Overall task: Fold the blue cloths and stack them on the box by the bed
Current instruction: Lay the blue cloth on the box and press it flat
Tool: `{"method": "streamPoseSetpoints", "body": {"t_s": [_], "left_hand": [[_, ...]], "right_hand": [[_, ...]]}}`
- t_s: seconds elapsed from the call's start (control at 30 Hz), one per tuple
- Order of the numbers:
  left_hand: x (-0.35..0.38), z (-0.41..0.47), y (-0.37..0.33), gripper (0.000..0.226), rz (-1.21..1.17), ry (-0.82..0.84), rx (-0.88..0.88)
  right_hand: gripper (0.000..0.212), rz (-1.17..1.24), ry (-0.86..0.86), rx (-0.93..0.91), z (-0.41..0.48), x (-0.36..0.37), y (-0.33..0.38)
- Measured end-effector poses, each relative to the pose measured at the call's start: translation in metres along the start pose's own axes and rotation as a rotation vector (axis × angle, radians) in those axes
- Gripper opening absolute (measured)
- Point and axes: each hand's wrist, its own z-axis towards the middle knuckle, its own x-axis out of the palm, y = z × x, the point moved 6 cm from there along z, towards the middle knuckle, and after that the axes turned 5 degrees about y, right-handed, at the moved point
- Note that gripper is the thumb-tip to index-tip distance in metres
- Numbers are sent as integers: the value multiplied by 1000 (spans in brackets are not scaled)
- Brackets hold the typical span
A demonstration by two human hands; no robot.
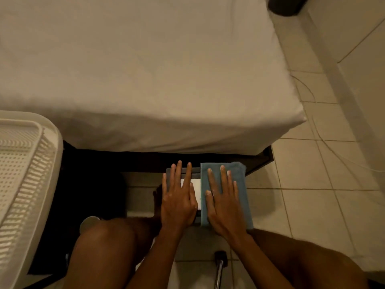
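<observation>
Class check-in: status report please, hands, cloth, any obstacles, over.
Left hand flat on box, open. Right hand flat, pressing folded blue cloth on box's right side. Nothing in the way.

No text, label or number can be read anywhere.

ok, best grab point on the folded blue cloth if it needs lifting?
Probably the blue cloth right long edge, which looks to overhang the box: come from the right, pinching all layers. The right hand lies flat on it; the left hand rests on the box.
</observation>
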Motion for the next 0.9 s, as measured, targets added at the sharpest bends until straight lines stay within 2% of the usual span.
{"method": "streamPoseSetpoints", "body": {"t_s": [0.1, 0.27, 0.47, 0.6, 0.73, 0.77, 0.83, 0.87, 0.9], "left_hand": [[0, 0, 0, 58, -7, 4, 0], [-1, 0, 1, 57, -14, 8, 7], [-1, 2, 1, 57, 0, 13, 1], [-1, 1, 1, 57, 5, 9, 5], [1, 3, 3, 57, -8, 11, 9], [2, 3, 3, 57, -13, 10, 9], [1, 4, 2, 56, -45, -16, 1], [-2, 6, 0, 56, -88, -37, -12], [-6, 10, -2, 57, -151, -54, -33]], "right_hand": [[61, -3, -29, 36, 22, -9, 4], [62, -28, -21, 10, -15, 4, 9], [63, -4, -33, 18, 26, -9, 0], [66, 8, -73, 23, -9, 7, 12], [58, 110, 12, -68, -6, -2, 7], [56, 205, 8, -47, -2, -16, 1], [48, 412, -174, 137, 11, -50, -30], [45, 433, -275, 254, 19, -66, -49], [43, 402, -306, 356, 28, -76, -66]]}}
